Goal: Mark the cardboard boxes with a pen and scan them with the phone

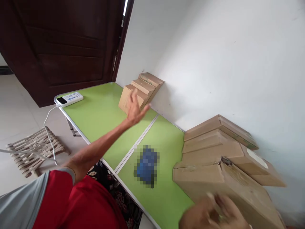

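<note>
My left hand (pixel 135 109) reaches across the table with its fingers spread. It is in front of a row of small cardboard boxes (pixel 124 99) leaning on the wall; whether it touches them I cannot tell. My right hand (pixel 202 213), at the bottom edge, is smeared by motion. Its fingers look bent, and whether anything is in them is unclear. Near it, large cardboard boxes (pixel 200 176) lean against one another and the wall. Between my hands, a blue object (pixel 147 165) lies on the green folding table (pixel 95 117); it is pixelated, so its kind is hidden.
A white device with a dark screen (pixel 72 98) sits at the table's far left corner, its white cable (pixel 45 117) hanging over the edge. Below stands a woven stool (pixel 35 149). A white wall (pixel 226 63) bounds the right side, and a dark door (pixel 71 41) is behind.
</note>
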Demonstrator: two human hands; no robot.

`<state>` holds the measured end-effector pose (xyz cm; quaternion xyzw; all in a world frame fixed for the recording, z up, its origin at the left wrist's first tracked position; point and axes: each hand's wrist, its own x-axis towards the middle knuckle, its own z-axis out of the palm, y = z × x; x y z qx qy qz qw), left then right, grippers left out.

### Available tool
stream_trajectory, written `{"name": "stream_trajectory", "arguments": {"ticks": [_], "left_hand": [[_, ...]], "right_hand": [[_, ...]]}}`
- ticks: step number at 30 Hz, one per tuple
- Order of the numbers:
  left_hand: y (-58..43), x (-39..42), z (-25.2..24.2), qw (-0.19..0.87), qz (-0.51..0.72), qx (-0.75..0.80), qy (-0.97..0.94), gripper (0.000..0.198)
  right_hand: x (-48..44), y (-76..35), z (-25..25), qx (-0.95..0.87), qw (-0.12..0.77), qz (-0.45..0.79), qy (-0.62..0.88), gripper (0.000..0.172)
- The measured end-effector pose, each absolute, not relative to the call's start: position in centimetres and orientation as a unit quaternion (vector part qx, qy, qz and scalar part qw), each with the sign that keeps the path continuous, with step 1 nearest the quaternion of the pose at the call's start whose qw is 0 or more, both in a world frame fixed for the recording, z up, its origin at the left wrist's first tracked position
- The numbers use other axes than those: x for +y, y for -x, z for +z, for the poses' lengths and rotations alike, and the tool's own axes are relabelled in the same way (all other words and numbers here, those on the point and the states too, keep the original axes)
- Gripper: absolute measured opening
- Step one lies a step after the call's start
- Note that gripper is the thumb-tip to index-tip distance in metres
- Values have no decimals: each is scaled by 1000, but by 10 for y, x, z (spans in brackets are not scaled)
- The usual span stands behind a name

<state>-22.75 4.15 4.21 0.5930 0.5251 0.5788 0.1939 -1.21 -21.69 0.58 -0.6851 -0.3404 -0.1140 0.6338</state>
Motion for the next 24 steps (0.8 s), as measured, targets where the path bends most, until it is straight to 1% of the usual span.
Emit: {"name": "stream_trajectory", "arguments": {"ticks": [2,5,9,11,14,17,19,21,24], "left_hand": [[258,77,50,187,560,604,-535,96],[286,111,55,233,525,639,-512,91],[300,127,45,267,506,623,-533,73],[302,127,39,265,506,617,-542,68],[304,120,32,257,508,610,-552,70],[303,99,28,254,501,603,-567,67],[303,75,26,250,498,593,-581,67],[304,44,28,233,501,568,-610,72],[312,-3,44,175,495,478,-704,78]], "right_hand": [[-174,44,16,-399,630,-5,666,55],[-102,84,22,-475,600,221,604,67],[-10,122,17,-503,571,334,556,87],[29,134,14,-497,558,378,547,92],[68,143,13,-486,545,427,533,82],[72,143,13,-483,543,450,519,70],[55,137,13,-483,548,452,512,65],[28,126,14,-484,553,449,508,63],[-18,105,22,-481,565,433,512,63]]}}
